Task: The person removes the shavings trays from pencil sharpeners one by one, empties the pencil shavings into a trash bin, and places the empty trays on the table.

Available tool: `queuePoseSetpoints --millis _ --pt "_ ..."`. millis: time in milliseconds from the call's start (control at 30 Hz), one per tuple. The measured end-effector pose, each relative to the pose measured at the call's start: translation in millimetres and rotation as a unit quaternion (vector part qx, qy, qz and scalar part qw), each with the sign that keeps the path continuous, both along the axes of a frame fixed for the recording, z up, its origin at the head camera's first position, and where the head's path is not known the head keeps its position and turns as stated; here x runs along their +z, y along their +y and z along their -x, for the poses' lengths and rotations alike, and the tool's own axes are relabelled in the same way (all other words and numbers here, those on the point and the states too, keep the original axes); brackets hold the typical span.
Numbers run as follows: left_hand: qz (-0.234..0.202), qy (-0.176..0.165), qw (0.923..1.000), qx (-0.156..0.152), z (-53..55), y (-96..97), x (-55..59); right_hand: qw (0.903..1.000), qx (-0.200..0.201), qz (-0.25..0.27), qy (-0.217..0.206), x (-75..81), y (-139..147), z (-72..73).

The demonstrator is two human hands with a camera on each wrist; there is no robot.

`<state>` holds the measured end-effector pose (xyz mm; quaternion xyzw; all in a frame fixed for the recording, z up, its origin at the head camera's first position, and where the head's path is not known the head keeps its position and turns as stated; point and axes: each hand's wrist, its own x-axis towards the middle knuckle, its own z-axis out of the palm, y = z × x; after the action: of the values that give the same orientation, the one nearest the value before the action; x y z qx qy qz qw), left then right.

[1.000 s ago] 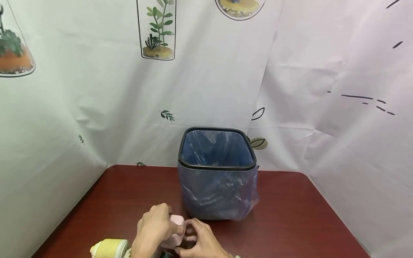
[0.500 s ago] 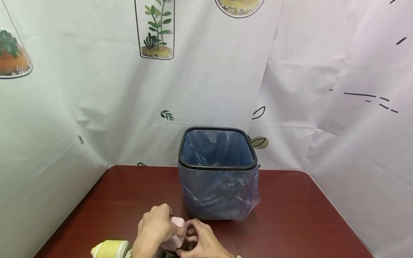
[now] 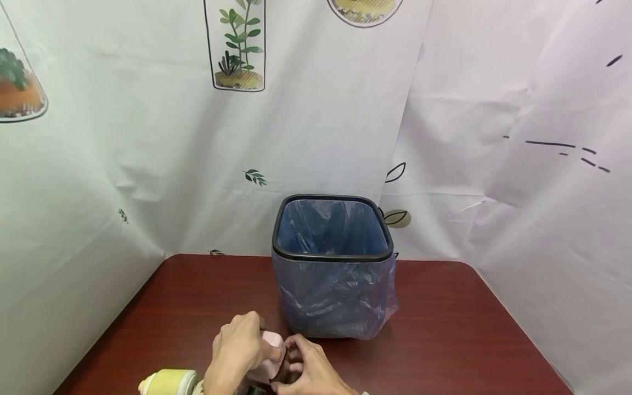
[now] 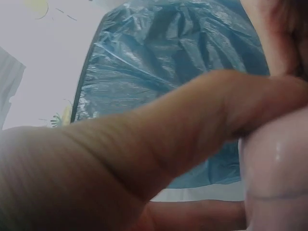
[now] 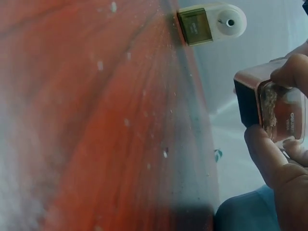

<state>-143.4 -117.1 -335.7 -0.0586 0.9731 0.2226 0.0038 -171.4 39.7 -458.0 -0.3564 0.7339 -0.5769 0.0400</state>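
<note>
My left hand [image 3: 238, 351] grips a pink pencil sharpener [image 3: 273, 338] low in the head view, close in front of the bin. Its thumb [image 4: 192, 122] crosses the left wrist view and lies over the sharpener's rounded body. My right hand [image 3: 312, 368] has curled fingers pinching the see-through shavings drawer [image 5: 281, 113] at the sharpener's side. Wood shavings show through the drawer in the right wrist view, and the sharpener's dark base faces the table there. A cream and yellow sharpener [image 3: 170, 381] lies left of my left hand.
Beyond the hands, a bin [image 3: 332, 257] with a black rim and a blue plastic liner stands on the dark red table [image 3: 444, 329]. White printed sheeting [image 3: 326, 137] surrounds the table at the back and sides. Small crumbs lie on the tabletop in the right wrist view.
The head view has shifted slightly. Both hands keep nearly the same grip on the pink sharpener, with a little more of the dark drawer showing between them.
</note>
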Motion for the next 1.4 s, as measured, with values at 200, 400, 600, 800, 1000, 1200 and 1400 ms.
queuePoseSetpoints --millis 200,400,600,800,1000,1200,1400 --pt "-0.004 -0.006 1.0 -0.001 1.4 -1.2 -2.2 0.999 0.008 0.001 -0.045 1.6 0.9 -0.8" --pt "-0.017 -0.026 0.9995 -0.001 4.6 -2.7 -2.2 0.9989 0.018 0.009 -0.043 1.9 2.1 -0.4" --pt "-0.026 -0.023 0.9994 0.002 5.8 -4.9 -3.5 0.9988 0.021 0.011 -0.043 0.6 2.5 1.0" --pt "-0.017 -0.008 0.9998 0.003 6.6 -6.2 -3.8 0.9982 0.017 0.021 -0.053 0.5 2.6 1.3" --pt "-0.002 0.004 0.9999 0.013 8.4 -7.3 -4.3 0.9975 0.022 0.036 -0.057 1.0 3.7 1.7" --pt "-0.004 -0.013 0.9997 0.019 10.4 -8.0 -4.4 0.9967 0.031 0.05 -0.056 1.5 5.7 3.4" --pt "-0.009 -0.025 0.9993 0.026 12.1 -8.0 -4.7 0.9956 0.035 0.054 -0.068 2.5 9.3 4.8"
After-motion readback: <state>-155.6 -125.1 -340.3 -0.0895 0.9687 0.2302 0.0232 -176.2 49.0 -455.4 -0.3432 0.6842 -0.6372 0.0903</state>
